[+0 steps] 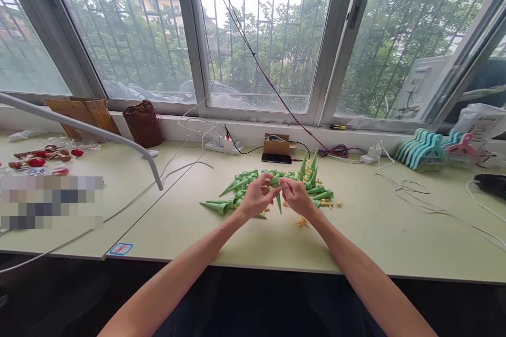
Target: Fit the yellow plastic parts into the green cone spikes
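My left hand (259, 196) is closed around a green plastic watering spike (279, 202), whose tip points down over the table. Close against it, my right hand (295, 196) is pinched at the side of the spike's upper end; whatever lies between those fingertips is too small to make out. Around and behind both hands lies a pile of similar green spikes (244, 179). Several stand upright with their points up (302, 167), while others lie on their sides. Small yellow plastic pieces (302, 221) are scattered among them and in front of my right hand.
A phone (276, 158) lies behind the pile by a small cardboard box (276, 144). At the back stands a power strip (225, 143). Cables (415, 195) run over the table (174, 231). Right are plastic hangers (425, 150); left, red ornaments (39, 158) and a brown pouch (143, 124).
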{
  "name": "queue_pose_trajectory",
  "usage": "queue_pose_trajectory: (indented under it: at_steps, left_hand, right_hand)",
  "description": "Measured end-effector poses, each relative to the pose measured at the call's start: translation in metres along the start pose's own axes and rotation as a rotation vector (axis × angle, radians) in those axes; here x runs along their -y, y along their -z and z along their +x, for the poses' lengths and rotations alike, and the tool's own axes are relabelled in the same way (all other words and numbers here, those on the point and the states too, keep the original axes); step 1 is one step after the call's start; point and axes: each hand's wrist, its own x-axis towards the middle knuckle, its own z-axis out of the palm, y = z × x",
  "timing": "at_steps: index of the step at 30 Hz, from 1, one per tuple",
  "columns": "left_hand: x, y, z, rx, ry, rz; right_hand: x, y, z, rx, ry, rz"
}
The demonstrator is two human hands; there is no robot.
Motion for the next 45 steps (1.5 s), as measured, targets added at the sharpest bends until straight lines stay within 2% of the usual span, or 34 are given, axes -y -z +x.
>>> queue_pose_trajectory:
  at_steps: [19, 35, 45]
  left_hand:
    - [-0.0017, -0.0005, -0.0001, -0.023, 0.028, -0.033]
    - [0.0018, 0.0005, 0.0009, -0.018, 0.028, 0.038]
    - [-0.0012, -0.0012, 0.0001, -0.074, 0.001, 0.082]
  right_hand:
    - [0.0006, 0.0001, -0.0006, 0.007, -0.010, -0.006]
    - [0.0004, 0.0006, -0.0006, 0.014, 0.001, -0.010]
    - [-0.0009, 0.0001, 0.0000, 0.031, -0.030, 0.019]
